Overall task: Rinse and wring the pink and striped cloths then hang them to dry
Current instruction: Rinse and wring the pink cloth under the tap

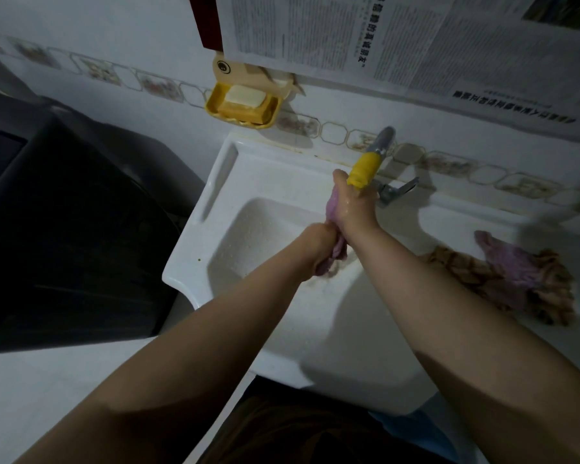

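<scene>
Tightly twisted wet pink cloth [333,209] in both hands.

The sink [195,262] looks like glossy white ceramic, its basin finely speckled. The tap [384,139] is dull grey metal with a smooth yellow plastic nozzle [364,170]. The pink cloth [332,205] appears soft, wet terry.

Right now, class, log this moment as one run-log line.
step: wringing | left hand: grips pink cloth | right hand: grips same cloth | place: over sink, beneath tap | waiting: cloth pile on sink's right ledge
</scene>
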`<act>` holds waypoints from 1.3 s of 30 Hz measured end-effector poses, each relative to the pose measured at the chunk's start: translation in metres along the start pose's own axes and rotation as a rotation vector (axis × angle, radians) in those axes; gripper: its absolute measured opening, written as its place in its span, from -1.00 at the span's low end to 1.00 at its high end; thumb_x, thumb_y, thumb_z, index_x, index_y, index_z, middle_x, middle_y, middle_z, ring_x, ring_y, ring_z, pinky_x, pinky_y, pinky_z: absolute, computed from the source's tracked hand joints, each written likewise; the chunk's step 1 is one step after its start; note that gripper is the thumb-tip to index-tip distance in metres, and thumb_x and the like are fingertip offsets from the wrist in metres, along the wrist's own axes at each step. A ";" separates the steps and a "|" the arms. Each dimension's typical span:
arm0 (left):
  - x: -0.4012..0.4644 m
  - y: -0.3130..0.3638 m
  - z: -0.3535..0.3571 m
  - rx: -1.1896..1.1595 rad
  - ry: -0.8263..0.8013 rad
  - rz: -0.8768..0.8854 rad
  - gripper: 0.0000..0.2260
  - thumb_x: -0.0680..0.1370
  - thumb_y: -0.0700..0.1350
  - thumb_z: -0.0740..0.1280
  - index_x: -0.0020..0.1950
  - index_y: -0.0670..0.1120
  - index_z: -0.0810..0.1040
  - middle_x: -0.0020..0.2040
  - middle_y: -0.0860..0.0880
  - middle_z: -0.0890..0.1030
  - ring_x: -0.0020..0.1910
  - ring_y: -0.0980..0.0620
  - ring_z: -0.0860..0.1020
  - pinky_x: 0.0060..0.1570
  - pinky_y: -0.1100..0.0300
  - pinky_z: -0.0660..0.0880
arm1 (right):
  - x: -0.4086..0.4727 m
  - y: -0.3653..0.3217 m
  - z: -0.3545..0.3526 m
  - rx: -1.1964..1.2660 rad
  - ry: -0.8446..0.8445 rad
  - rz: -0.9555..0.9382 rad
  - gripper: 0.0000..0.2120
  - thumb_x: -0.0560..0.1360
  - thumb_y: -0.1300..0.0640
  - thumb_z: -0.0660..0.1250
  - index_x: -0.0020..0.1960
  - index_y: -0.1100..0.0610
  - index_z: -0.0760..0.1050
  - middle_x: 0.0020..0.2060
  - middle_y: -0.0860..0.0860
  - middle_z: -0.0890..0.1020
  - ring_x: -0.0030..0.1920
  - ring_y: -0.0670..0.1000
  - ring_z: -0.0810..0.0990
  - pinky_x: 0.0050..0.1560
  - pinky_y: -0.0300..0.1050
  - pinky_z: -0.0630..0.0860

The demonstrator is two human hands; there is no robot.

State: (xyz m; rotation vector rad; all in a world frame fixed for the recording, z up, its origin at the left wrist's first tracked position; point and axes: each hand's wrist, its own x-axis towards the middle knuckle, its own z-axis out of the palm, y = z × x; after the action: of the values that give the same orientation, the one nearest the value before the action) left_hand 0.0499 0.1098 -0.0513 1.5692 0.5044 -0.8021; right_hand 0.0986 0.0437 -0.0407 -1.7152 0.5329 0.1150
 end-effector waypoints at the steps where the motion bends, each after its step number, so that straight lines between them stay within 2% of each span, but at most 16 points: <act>1: 0.001 -0.002 -0.004 0.050 -0.024 0.030 -0.55 0.64 -0.14 -0.01 -0.43 -0.18 0.36 -0.59 -0.06 0.39 -0.71 0.12 0.23 -0.62 0.43 0.16 | 0.003 0.000 -0.001 -0.030 -0.011 0.021 -0.73 0.56 0.07 0.27 -0.27 0.16 0.38 -0.37 -0.02 0.44 -0.35 -0.03 0.40 -0.23 -0.15 0.30; 3: 0.002 -0.008 -0.013 0.149 -0.056 0.103 -0.53 0.67 -0.02 -0.01 -0.30 -0.21 0.46 -0.54 -0.04 0.41 -0.67 0.12 0.28 -0.58 0.38 0.21 | 0.010 0.005 -0.005 -0.166 -0.061 0.047 -0.79 0.59 0.08 0.21 0.01 0.21 0.52 -0.15 0.05 0.58 -0.20 0.01 0.48 -0.16 -0.20 0.33; 5: 0.000 -0.012 -0.024 0.270 -0.080 0.177 -0.61 0.67 0.03 0.08 -0.16 -0.20 0.50 -0.47 -0.03 0.45 -0.62 0.15 0.34 -0.55 0.35 0.28 | 0.020 0.010 -0.014 -0.204 -0.051 0.089 -0.73 0.57 0.07 0.22 0.10 0.22 0.55 0.04 0.11 0.64 -0.09 0.07 0.54 -0.10 -0.12 0.40; 7: 0.003 -0.018 -0.041 0.378 -0.117 0.236 -0.79 0.61 -0.04 0.25 -0.12 -0.14 0.48 -0.41 -0.03 0.48 -0.57 0.17 0.38 -0.52 0.34 0.34 | 0.018 0.008 -0.029 -0.309 -0.067 0.031 -0.71 0.56 0.05 0.23 0.04 0.27 0.57 -0.03 0.09 0.62 -0.08 0.05 0.54 -0.09 -0.15 0.39; 9: 0.006 -0.020 -0.063 0.458 -0.125 0.252 -0.92 0.53 -0.14 0.37 -0.06 -0.12 0.50 -0.34 -0.08 0.51 -0.49 0.13 0.42 -0.48 0.30 0.39 | 0.020 0.011 -0.044 -0.457 -0.151 -0.026 -0.73 0.58 0.06 0.23 0.07 0.24 0.55 -0.15 0.15 0.61 -0.24 -0.03 0.57 -0.34 -0.29 0.35; 11: 0.010 -0.020 -0.085 0.476 -0.093 0.220 -0.74 0.40 -0.17 0.43 0.07 -0.13 0.52 -0.21 -0.13 0.57 -0.34 0.03 0.51 -0.32 0.18 0.50 | 0.021 0.009 -0.057 -0.540 -0.316 -0.035 -0.79 0.54 0.05 0.29 0.05 0.19 0.54 -0.23 0.16 0.59 -0.40 -0.02 0.55 -0.46 -0.33 0.41; 13: 0.011 -0.017 -0.103 0.504 -0.047 0.217 -0.64 0.41 -0.30 0.39 0.19 -0.14 0.49 -0.06 -0.13 0.59 -0.20 0.03 0.59 -0.18 0.13 0.59 | 0.026 0.012 -0.068 -0.736 -0.496 -0.074 -0.71 0.45 -0.10 0.39 0.06 0.07 0.55 -0.14 0.09 0.63 -0.28 0.02 0.57 -0.26 -0.20 0.51; 16: 0.013 -0.012 -0.123 0.468 0.033 0.261 -0.59 0.49 -0.50 0.16 0.24 -0.15 0.45 -0.09 -0.06 0.54 -0.34 0.23 0.60 -0.38 0.39 0.50 | 0.022 0.020 -0.073 -1.026 -0.778 -0.131 -0.38 0.15 -0.47 0.39 0.08 -0.14 0.49 0.00 -0.03 0.65 -0.07 0.06 0.64 0.00 0.03 0.59; 19: 0.018 -0.012 -0.133 0.480 0.111 0.330 -0.55 0.48 -0.51 0.13 0.28 -0.16 0.46 0.03 -0.10 0.51 -0.15 0.08 0.56 -0.24 0.35 0.57 | 0.008 0.030 -0.072 -1.039 -0.979 -0.094 -0.33 0.15 -0.39 0.47 0.15 -0.11 0.45 0.00 0.01 0.66 0.01 0.28 0.63 -0.03 0.26 0.60; 22: 0.025 -0.017 -0.131 0.710 0.155 0.402 -0.56 0.46 -0.40 0.34 0.30 -0.13 0.47 0.11 -0.12 0.52 -0.01 -0.04 0.53 -0.03 0.17 0.56 | 0.010 0.016 -0.083 -0.934 -0.876 -0.021 -0.56 0.36 -0.17 0.46 0.12 0.03 0.50 -0.20 0.09 0.67 -0.28 0.09 0.66 -0.40 -0.17 0.59; 25: 0.028 -0.029 -0.114 0.703 0.092 0.353 -0.58 0.48 -0.36 0.34 0.33 -0.17 0.42 0.13 -0.15 0.53 0.00 -0.08 0.54 -0.14 0.20 0.51 | 0.025 0.014 -0.086 -0.351 -0.647 0.133 -0.79 0.42 0.09 0.45 0.00 0.15 0.53 -0.38 0.08 0.58 -0.45 0.01 0.52 -0.41 -0.09 0.53; 28: 0.020 -0.031 -0.071 0.388 -0.012 0.161 -0.86 0.60 -0.29 0.16 0.11 -0.17 0.46 -0.13 -0.12 0.53 -0.32 -0.01 0.54 -0.52 0.29 0.48 | 0.016 0.022 -0.060 0.056 -0.507 0.132 -0.62 0.31 0.13 0.54 0.02 0.24 0.49 -0.21 0.18 0.67 -0.31 0.12 0.58 -0.30 0.01 0.49; 30: 0.015 -0.027 -0.041 0.234 -0.023 0.174 -0.79 0.63 -0.18 0.09 -0.16 -0.10 0.42 -0.36 -0.06 0.45 -0.55 0.11 0.40 -0.66 0.39 0.25 | -0.005 0.028 -0.036 0.022 -0.494 0.061 -0.39 0.33 0.12 0.55 0.26 0.27 0.38 0.12 0.32 0.56 -0.09 0.19 0.56 -0.26 0.01 0.54; 33: 0.021 -0.026 -0.010 0.073 -0.010 0.251 -0.60 0.68 -0.02 -0.17 -0.25 0.01 0.33 -0.49 0.09 0.43 -0.65 0.22 0.37 -0.67 0.39 0.26 | -0.022 0.036 -0.018 -0.174 -0.397 -0.165 -0.23 0.35 0.15 0.53 0.45 0.15 0.22 0.35 0.11 0.35 0.29 -0.02 0.39 0.30 -0.19 0.36; 35: 0.018 -0.023 0.004 0.149 0.013 0.241 -0.57 0.66 0.05 -0.25 -0.28 0.04 0.26 -0.58 0.15 0.39 -0.67 0.23 0.33 -0.65 0.41 0.24 | -0.022 0.033 -0.019 -0.137 -0.365 -0.246 -0.34 0.37 0.13 0.52 0.40 0.07 0.32 0.29 0.03 0.41 0.26 -0.07 0.42 0.31 -0.22 0.34; 39: 0.006 -0.010 0.011 0.272 -0.084 0.122 -0.69 0.55 -0.24 -0.03 -0.39 -0.06 0.20 -0.48 -0.04 0.27 -0.57 0.10 0.18 -0.55 0.39 0.09 | -0.016 0.016 -0.018 -0.156 -0.346 -0.187 -0.69 0.42 0.14 0.45 0.15 0.08 0.54 0.04 0.00 0.63 0.04 -0.03 0.60 0.16 -0.20 0.47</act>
State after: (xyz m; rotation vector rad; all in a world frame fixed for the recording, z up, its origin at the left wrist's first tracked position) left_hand 0.0446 0.0996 -0.0625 1.7885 0.2425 -0.8657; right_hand 0.0746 0.0294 -0.0452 -1.8377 0.1082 0.3193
